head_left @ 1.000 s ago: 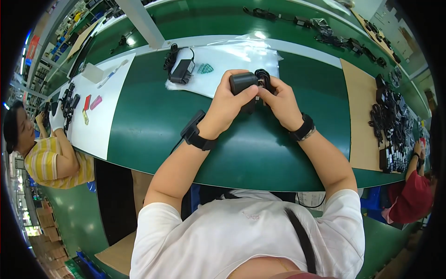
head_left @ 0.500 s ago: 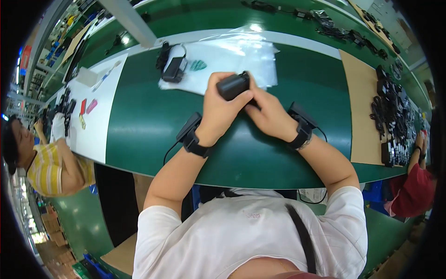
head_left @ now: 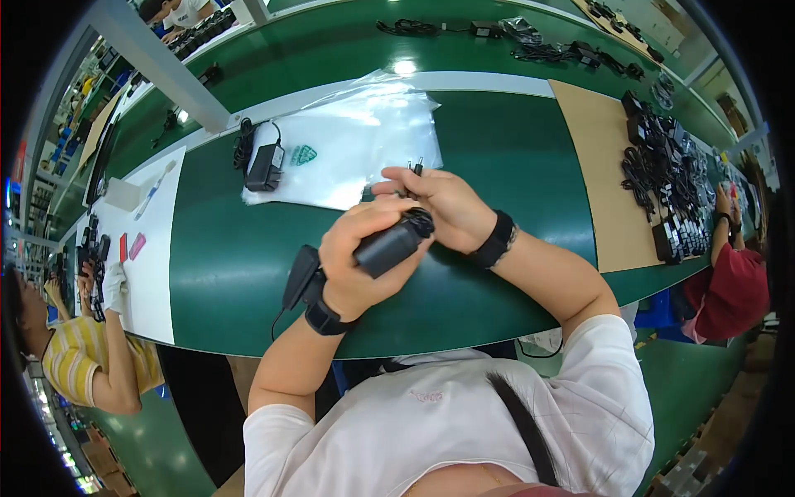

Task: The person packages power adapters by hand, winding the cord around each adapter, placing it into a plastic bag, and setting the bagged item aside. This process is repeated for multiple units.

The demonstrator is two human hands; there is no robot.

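My left hand [head_left: 356,253] is wrapped around a black power adapter [head_left: 387,251], with dark cable bunched at its upper end. Just beyond it, my right hand [head_left: 454,207] is closed at the cable's thin end, where a small black connector [head_left: 416,170] pokes up past the fingers. Both hands are held above the green tabletop and close together. Up and to the left, a second black adapter [head_left: 265,168] with its cord lies on a stack of clear plastic bags [head_left: 356,132]. A small green patch [head_left: 304,155] shows beside that adapter.
On the right, a cardboard sheet [head_left: 580,182] borders a heap of black adapters and cables [head_left: 662,182]. A white sheet [head_left: 149,257] at left bears a toothbrush [head_left: 156,189] and small red and pink pieces. Co-workers sit at both sides. A metal post [head_left: 166,70] stands behind.
My hands have shifted apart and slightly nearer to me. The right hand has moved off the adapter to the cable's connector, while the left keeps the adapter. The view has turned somewhat.
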